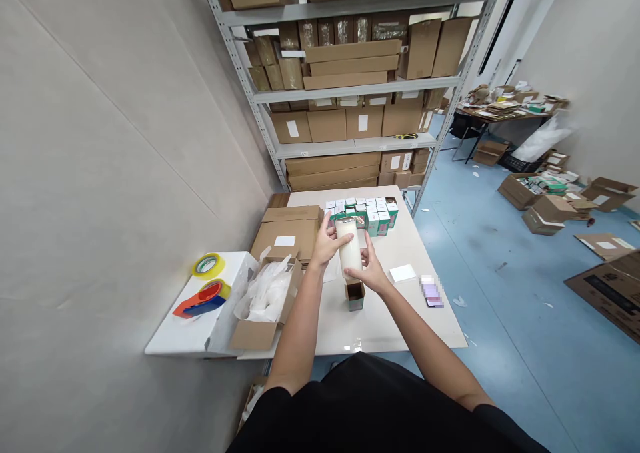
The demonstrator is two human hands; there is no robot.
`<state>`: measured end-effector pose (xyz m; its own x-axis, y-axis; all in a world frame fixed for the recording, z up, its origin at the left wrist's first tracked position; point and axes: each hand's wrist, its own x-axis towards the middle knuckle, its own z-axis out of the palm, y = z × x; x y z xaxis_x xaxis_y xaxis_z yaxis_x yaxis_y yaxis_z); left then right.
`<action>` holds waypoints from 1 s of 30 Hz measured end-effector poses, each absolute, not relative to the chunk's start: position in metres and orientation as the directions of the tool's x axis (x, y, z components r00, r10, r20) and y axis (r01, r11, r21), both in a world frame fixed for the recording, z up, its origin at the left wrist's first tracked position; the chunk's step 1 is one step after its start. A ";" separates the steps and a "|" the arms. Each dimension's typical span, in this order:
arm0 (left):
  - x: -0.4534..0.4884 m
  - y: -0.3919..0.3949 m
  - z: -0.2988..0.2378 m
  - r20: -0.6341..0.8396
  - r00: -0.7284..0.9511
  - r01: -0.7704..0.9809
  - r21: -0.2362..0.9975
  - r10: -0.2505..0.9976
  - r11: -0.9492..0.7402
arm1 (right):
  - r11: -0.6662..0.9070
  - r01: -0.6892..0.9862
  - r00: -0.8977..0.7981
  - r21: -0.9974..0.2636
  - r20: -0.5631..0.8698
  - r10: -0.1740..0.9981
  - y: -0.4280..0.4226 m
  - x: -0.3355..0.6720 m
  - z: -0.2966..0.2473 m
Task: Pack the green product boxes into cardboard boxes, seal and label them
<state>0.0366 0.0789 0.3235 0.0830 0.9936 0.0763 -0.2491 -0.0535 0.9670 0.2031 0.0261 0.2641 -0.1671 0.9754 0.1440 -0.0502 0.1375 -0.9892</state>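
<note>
Between my two hands is a pale cylindrical bottle (pixel 349 250) with a thin strap loop at its top, tilted slightly over the table. My left hand (pixel 330 240) wraps the upper part, thumb across the front. My right hand (pixel 371 266) grips the lower right side. Just below the bottle's bottom end stands a small green carton (pixel 355 300) with its top open and a dark inside. Beyond my hands several green and white cartons (pixel 373 223) stand grouped in rows.
On the table (pixel 400 326) lie a white box (pixel 403 273) and a purple item (pixel 432 293), partly blurred. To the left are a cardboard box of white plastic bags (pixel 270 293), stacked flat cartons (pixel 285 230), a tape dispenser (pixel 203 301) and a yellow tape roll (pixel 209 265). Loaded shelves (pixel 357 146) stand behind.
</note>
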 end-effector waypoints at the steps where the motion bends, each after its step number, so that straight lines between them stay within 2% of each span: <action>1: 0.036 0.079 0.323 0.079 0.090 -0.261 0.964 0.993 -0.053 | 0.133 -0.074 -0.186 -0.988 0.144 0.972 0.026 0.203 0.264; 3: 0.036 0.079 0.322 0.092 0.098 -0.264 0.963 0.991 -0.063 | 0.123 -0.088 -0.182 -0.989 0.137 0.974 0.027 0.204 0.264; 7: 0.034 0.079 0.321 0.075 0.084 -0.253 0.966 0.994 -0.051 | 0.133 0.000 -0.136 -0.991 0.132 0.982 0.028 0.205 0.264; 11: 0.033 0.079 0.319 0.063 0.100 -0.315 0.949 0.993 -0.029 | 0.114 -0.073 -0.215 -0.991 0.127 0.968 0.027 0.204 0.262; 15: 0.032 0.080 0.314 0.055 0.097 -0.288 0.957 0.994 -0.025 | 0.100 -0.029 -0.126 -0.995 0.103 0.987 0.027 0.205 0.261; 20: 0.032 0.081 0.311 0.063 0.122 -0.321 0.947 0.991 -0.021 | 0.104 -0.074 -0.181 -0.992 0.116 0.977 0.028 0.205 0.263; 24: 0.035 0.082 0.309 0.072 0.115 -0.271 0.962 0.991 -0.038 | 0.101 -0.028 -0.115 -0.994 0.104 0.988 0.029 0.204 0.263; 30: 0.035 0.090 0.296 0.053 0.078 -0.219 0.975 0.996 -0.035 | 0.047 -0.089 -0.179 -0.995 0.062 0.982 0.036 0.205 0.253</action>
<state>0.0354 0.0898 0.2958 0.0777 0.9955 0.0534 -0.2195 -0.0352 0.9750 0.2048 0.0364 0.2529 -0.1795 0.9818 0.0625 -0.0889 0.0471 -0.9949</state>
